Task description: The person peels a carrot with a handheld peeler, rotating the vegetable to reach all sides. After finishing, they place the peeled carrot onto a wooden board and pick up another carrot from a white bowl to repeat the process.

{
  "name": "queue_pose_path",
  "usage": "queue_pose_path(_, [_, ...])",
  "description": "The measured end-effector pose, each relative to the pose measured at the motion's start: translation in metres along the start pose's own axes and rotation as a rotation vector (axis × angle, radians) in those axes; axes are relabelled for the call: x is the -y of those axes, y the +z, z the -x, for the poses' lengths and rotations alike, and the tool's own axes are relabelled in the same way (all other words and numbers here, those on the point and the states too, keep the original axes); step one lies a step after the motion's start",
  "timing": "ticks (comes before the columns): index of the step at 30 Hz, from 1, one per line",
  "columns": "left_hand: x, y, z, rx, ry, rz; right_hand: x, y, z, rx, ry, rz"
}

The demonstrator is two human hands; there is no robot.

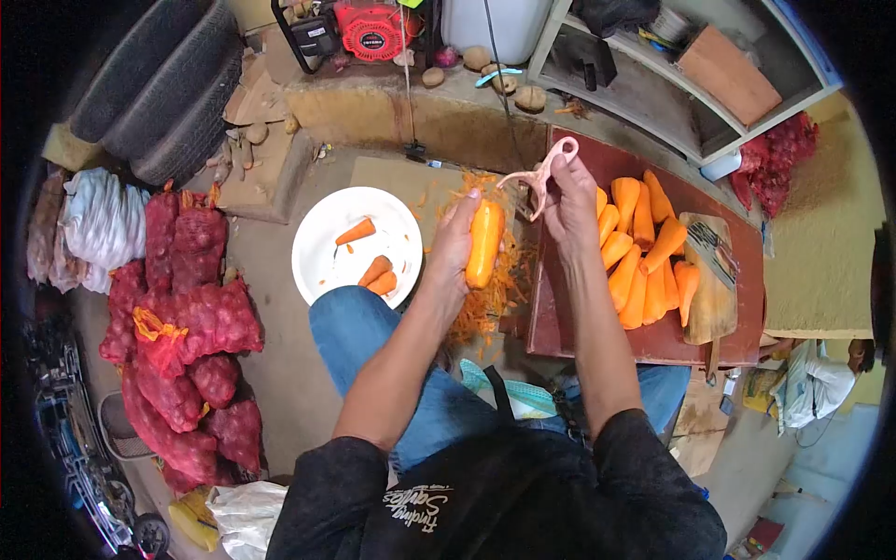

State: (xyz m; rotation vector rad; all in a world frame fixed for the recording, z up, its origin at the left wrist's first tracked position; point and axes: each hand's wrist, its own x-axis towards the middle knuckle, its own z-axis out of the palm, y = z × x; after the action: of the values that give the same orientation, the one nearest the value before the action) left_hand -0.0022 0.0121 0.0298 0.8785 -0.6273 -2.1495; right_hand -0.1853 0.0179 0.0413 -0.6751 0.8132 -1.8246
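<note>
Gripping a peeled carrot (484, 243) lengthwise, the left hand (455, 245) has its fingers wrapped round the near side and the thumb up by the top end, so the carrot stands almost upright just left of the other hand. Right hand (569, 207) pinches the handle of a pale pink peeler (544, 173), whose head points left, toward the carrot's top end but apart from it. Orange peelings (485, 299) lie heaped under and around the carrot. To the left, a white plate (327, 252) holds three carrot pieces (373, 266), and a jeans-clad knee (359, 322) overlaps its lower edge. To the right, a dark red tray (653, 345) carries a pile of peeled carrots (639, 247) and a wooden cutting board (711, 280). Red mesh sacks (187, 327) are stacked on the floor at far left, well apart from the hands.
</note>
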Motion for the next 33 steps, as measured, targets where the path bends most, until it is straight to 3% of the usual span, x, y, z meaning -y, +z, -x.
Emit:
queue_pose_path(3, [-0.001, -0.006, -0.003, 0.044, -0.027, 0.138, 0.018, 0.009, 0.017, 0.033, 0.01, 0.102])
queue_pose_path(7, [-0.004, 0.001, -0.002, 0.051, 0.049, 0.088, 0.012, 0.027, 0.07, 0.09, 0.087, 0.252])
queue_pose_path(8, [-0.003, 0.003, 0.001, 0.062, 0.045, 0.076, 0.009, 0.025, 0.075, 0.158, 0.114, 0.252])
queue_pose_path(13, [0.007, -0.002, -0.004, 0.058, 0.058, 0.0, -0.003, 0.009, 0.039, -0.021, 0.028, 0.063])
queue_pose_path(20, [0.005, 0.0, -0.003, 0.106, -0.035, 0.143, 0.002, 0.016, 0.032, 0.051, -0.064, 0.194])
queue_pose_path(24, [0.002, -0.003, -0.001, 0.13, -0.002, 0.094, 0.01, 0.012, 0.049, -0.042, -0.032, -0.007])
queue_pose_path(29, [-0.001, 0.001, -0.003, 0.058, 0.001, 0.093, 0.005, 0.022, 0.091, 0.045, 0.112, 0.066])
queue_pose_path(33, [-0.001, 0.007, 0.001, 0.024, 0.024, 0.06, 0.0, 0.029, 0.088, 0.032, 0.107, -0.002])
